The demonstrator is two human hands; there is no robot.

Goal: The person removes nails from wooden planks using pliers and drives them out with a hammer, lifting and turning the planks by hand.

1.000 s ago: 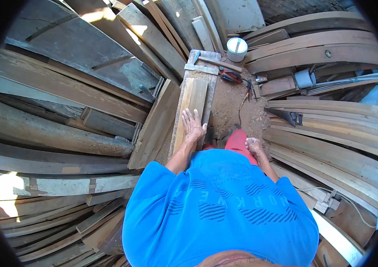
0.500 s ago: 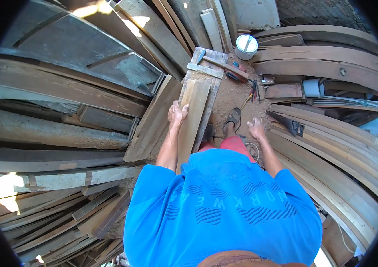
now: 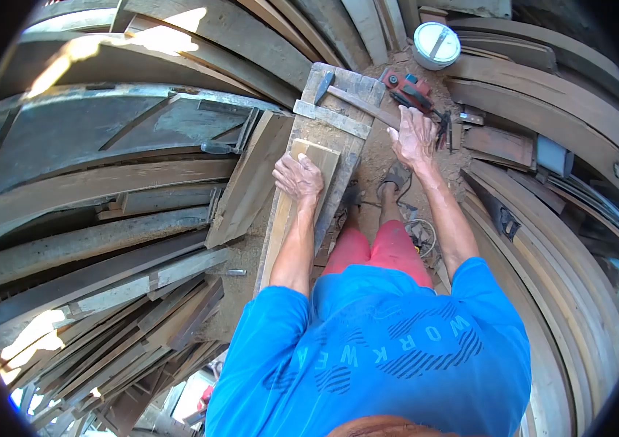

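Observation:
A light wooden board (image 3: 324, 156) lies lengthwise on the worn wooden bench (image 3: 357, 142). My left hand (image 3: 298, 178) is closed round the board's left edge near its far end. Beyond that end, a wooden cross strip (image 3: 331, 119) is fixed over the bench. A hammer (image 3: 357, 101) lies across the bench's far end, its head at the left and its handle slanting right. My right hand (image 3: 414, 138) is at the handle's right end, fingers stretched forward; whether it touches the handle is unclear. Just past the fingers is a red power tool (image 3: 408, 89).
A white bucket (image 3: 436, 46) with a lid stands on the ground at the far right. Long planks (image 3: 542, 95) are stacked on the right, and more planks (image 3: 105, 175) on the left. Cables (image 3: 426, 237) lie near the feet.
My right hand has moved forward, from beside the legs to the hammer's handle, and its fingers have opened. My left hand remains on the board. The camera view has shifted.

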